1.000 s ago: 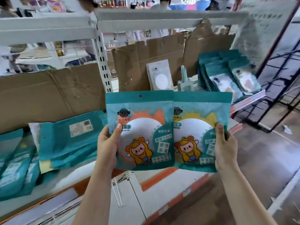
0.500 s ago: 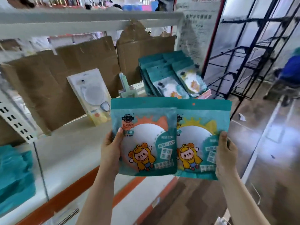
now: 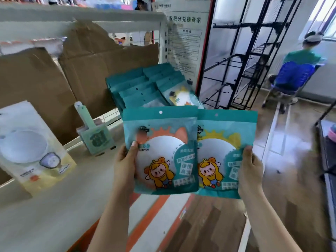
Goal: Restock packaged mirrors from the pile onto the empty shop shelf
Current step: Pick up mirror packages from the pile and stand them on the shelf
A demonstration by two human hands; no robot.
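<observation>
2 mirror packs [image 3: 189,151] in 2 hands.

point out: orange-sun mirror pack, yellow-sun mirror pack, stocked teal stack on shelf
orange-sun mirror pack [image 3: 163,153]: head view, white circle on its front.
yellow-sun mirror pack [image 3: 227,124]: head view, teal top band.
stocked teal stack [image 3: 134,88]: head view, a front pack's header.

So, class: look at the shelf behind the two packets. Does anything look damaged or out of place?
Yes. The cardboard backing behind the shelf is torn, its top edge ragged, with a gap showing through. The teal packets stand in neat rows, and the pale packet leans back alone on the left.
</observation>
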